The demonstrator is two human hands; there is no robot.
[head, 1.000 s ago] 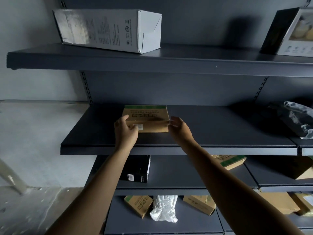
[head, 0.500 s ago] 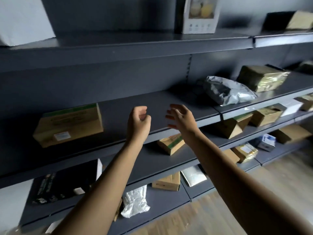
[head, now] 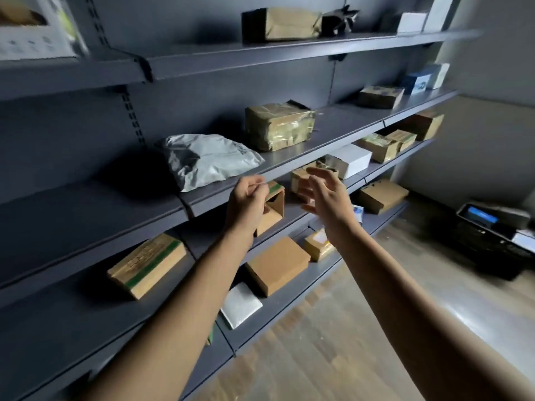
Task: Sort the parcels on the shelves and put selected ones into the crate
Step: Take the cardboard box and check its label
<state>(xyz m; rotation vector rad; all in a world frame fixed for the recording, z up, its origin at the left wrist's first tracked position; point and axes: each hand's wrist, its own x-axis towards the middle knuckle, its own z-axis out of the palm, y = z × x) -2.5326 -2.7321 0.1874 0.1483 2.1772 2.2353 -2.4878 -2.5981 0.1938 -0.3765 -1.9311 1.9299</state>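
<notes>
Left hand [head: 247, 201]: raised before the shelf front; fingers curled into a loose fist; nothing is held.
Right hand [head: 327, 198]: raised just beside it at 3 o'clock; fingers spread wide; nothing is touched.
Lower shelves: a flat brown cardboard box with a green stripe [head: 147, 264] is seen at 8 o'clock of the hands; a plain brown cardboard box [head: 278, 264] at 6 o'clock; a white padded mailer [head: 240, 305] just beside that at 7 o'clock.
Middle dark grey metal shelf [head: 86, 215]: a crumpled silver-grey plastic mailer bag [head: 208, 159] is laid near the front edge, at 11 o'clock of the left hand; a tape-wrapped brown cardboard parcel [head: 279, 125] stands near it at 1 o'clock.
Crate: a black plastic crate [head: 486, 244] is set on the wooden floor at 3 o'clock, well apart from both hands.
</notes>
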